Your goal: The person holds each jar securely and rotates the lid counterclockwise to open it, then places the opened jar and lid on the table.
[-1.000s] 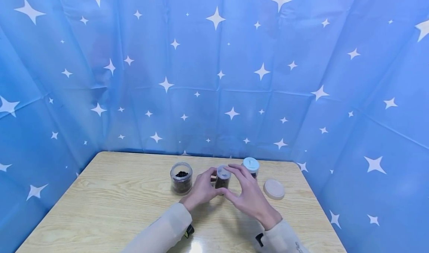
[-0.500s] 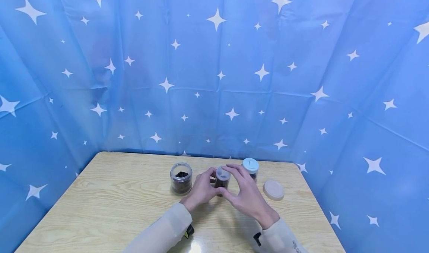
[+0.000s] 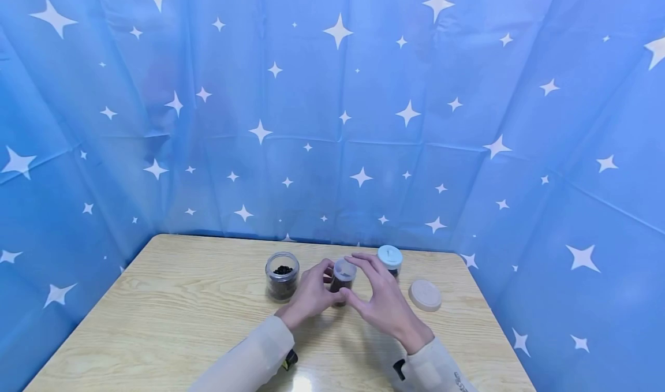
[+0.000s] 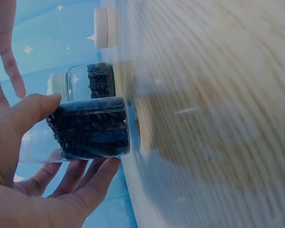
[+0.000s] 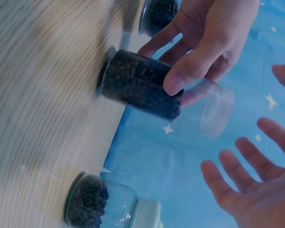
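Note:
My left hand [image 3: 312, 291] grips a clear cylindrical jar [image 4: 92, 130] partly filled with dark beans. In the left wrist view the thumb lies on one side and the fingers on the other. The jar's base is close to the table; I cannot tell whether it touches. Its top rim [image 5: 217, 111] is translucent, and whether a lid sits on it is unclear. My right hand [image 3: 387, 305] is beside the jar with fingers spread. In the right wrist view its fingers [image 5: 249, 168] stand apart from the jar, holding nothing.
An uncovered glass jar [image 3: 282, 288] with dark beans stands left of my left hand. Behind my right hand is a jar with a pale blue lid [image 3: 389, 256]. A round beige lid [image 3: 425, 295] lies on the wooden table [image 3: 182, 311]. A starry blue curtain [image 3: 312, 92] surrounds the table.
The held jar has shifted very slightly left and toward me. My right hand stays beside it with almost no movement. The other jars and the beige lid stay in place.

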Demonstrator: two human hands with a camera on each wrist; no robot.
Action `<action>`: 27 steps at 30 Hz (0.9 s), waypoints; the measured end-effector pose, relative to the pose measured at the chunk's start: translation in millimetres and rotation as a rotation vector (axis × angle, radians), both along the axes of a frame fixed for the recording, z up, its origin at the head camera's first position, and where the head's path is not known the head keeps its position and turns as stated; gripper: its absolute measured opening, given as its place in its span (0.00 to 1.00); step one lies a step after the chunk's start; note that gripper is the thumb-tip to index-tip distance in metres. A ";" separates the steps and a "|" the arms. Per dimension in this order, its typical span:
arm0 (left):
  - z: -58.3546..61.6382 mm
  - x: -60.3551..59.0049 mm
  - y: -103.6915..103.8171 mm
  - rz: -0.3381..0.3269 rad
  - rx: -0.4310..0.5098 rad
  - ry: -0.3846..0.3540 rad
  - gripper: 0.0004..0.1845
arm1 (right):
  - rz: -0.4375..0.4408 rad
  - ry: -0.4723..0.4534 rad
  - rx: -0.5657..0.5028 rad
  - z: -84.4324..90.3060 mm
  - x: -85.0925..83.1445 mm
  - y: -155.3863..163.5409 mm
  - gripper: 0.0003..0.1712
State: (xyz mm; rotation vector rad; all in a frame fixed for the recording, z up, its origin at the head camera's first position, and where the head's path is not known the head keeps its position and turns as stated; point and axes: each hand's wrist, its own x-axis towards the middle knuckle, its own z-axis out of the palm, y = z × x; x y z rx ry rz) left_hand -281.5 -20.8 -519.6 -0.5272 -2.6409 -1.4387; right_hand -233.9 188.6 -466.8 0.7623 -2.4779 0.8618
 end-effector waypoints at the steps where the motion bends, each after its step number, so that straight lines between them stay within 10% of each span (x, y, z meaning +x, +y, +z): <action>1: 0.2 0.3 -0.4 0.002 0.001 -0.002 0.28 | -0.001 0.002 0.000 0.1 0.0 0.3 0.39; 27: 15.0 18.8 -18.1 -0.026 -0.040 0.046 0.30 | 0.011 -0.024 -0.057 5.0 2.2 11.6 0.36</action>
